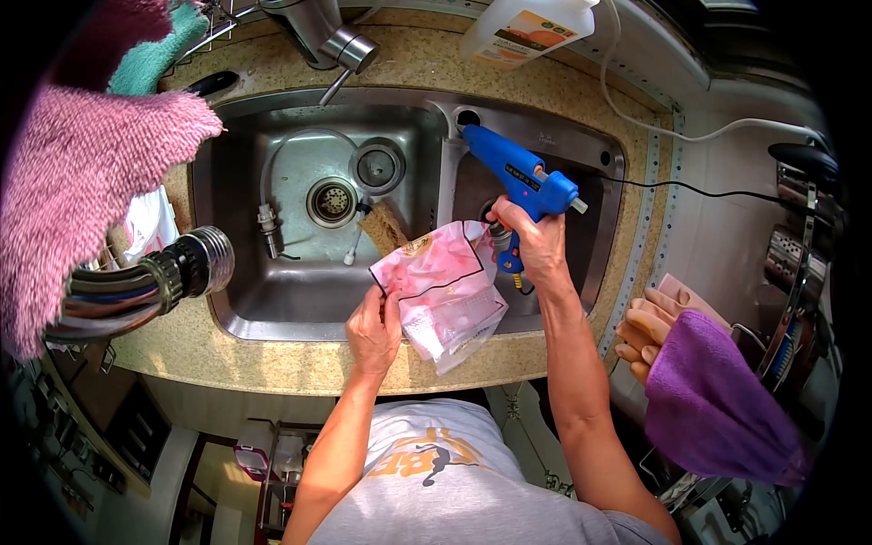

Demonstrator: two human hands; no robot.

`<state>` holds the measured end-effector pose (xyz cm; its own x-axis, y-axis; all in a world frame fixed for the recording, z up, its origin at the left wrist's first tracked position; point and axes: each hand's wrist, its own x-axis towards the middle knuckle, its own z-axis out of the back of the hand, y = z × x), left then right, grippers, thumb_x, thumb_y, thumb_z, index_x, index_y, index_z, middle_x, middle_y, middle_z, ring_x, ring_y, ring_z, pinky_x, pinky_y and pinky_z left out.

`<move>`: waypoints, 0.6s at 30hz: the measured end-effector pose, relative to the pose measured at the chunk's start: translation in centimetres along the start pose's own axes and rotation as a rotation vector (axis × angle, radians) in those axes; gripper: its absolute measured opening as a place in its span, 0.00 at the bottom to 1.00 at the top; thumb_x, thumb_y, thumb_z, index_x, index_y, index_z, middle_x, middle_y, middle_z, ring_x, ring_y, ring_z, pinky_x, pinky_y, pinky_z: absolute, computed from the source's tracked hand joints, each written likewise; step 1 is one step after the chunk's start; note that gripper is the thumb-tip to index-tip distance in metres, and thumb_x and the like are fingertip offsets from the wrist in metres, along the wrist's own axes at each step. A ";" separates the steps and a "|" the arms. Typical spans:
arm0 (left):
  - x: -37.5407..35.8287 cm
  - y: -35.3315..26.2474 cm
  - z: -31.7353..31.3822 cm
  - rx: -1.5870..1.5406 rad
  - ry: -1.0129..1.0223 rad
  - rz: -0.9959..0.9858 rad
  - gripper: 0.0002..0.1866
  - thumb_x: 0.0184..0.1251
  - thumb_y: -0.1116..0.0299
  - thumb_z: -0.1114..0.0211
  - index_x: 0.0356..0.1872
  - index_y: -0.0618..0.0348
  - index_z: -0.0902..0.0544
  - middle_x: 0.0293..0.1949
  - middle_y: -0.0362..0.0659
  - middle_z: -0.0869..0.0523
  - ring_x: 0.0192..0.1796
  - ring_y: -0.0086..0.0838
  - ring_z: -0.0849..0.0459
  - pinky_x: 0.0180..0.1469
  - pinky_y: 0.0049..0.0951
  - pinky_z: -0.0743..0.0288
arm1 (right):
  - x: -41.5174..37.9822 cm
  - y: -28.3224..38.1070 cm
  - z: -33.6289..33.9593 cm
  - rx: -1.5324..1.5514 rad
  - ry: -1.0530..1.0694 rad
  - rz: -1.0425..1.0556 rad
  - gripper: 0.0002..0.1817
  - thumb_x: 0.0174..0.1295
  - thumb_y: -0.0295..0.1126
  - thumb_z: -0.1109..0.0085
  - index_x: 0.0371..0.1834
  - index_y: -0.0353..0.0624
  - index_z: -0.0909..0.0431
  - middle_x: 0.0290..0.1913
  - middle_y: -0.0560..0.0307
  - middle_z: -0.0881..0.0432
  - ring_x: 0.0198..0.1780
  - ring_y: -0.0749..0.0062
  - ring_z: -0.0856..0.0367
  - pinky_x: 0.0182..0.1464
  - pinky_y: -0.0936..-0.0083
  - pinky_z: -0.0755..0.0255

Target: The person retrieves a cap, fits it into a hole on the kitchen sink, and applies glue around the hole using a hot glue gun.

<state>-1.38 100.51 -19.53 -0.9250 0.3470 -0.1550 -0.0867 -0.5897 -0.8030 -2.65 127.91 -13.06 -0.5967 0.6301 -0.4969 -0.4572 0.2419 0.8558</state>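
Note:
A blue glue gun (527, 182) is held by its handle in my right hand (536, 238), over the smaller right sink basin. Its nozzle points to the upper left, near a round hole in the sink's rim, and a glue stick sticks out of its back. My left hand (374, 329) pinches the left edge of a pink and white plastic packet (436, 272) above the front rim of the sink. The packet's right side lies close to my right hand; whether they touch is unclear.
The steel double sink (272, 318) has a hose, a strainer (378, 165) and a brown brush-like piece (381, 227) in its left basin. Pink cloth (100, 182) hangs left, a faucet (318, 36) and bottle (527, 32) stand behind, and rubber gloves (647, 331) and a purple cloth (713, 400) hang right.

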 end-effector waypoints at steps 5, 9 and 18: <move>0.0 0.0 0.0 0.004 0.007 0.005 0.07 0.71 0.74 0.30 0.44 0.63 0.19 0.27 0.50 0.14 0.29 0.47 0.13 0.33 0.43 0.21 | 0.2 -0.4 0.3 0.007 0.019 0.009 0.14 0.61 0.32 0.28 0.44 0.35 0.16 0.36 0.55 0.12 0.40 0.70 0.11 0.46 0.72 0.20; 0.0 -0.1 0.0 0.004 0.003 0.006 0.07 0.71 0.74 0.30 0.42 0.63 0.19 0.27 0.50 0.14 0.29 0.47 0.13 0.33 0.42 0.21 | 0.0 -0.2 0.2 0.026 0.011 -0.002 0.14 0.60 0.27 0.29 0.47 0.31 0.18 0.38 0.54 0.13 0.39 0.68 0.10 0.46 0.69 0.17; 0.1 -0.2 0.0 0.000 -0.004 0.013 0.06 0.71 0.75 0.30 0.41 0.63 0.20 0.27 0.50 0.14 0.28 0.47 0.14 0.32 0.43 0.21 | 0.0 -0.6 0.6 -0.005 0.010 0.022 0.15 0.62 0.32 0.28 0.47 0.34 0.16 0.39 0.55 0.12 0.41 0.69 0.10 0.48 0.71 0.18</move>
<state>-1.41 100.68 -19.40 -0.9275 0.3363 -0.1634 -0.0742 -0.5938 -0.8011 -2.00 128.20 -13.51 -0.6132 0.6280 -0.4791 -0.4471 0.2241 0.8660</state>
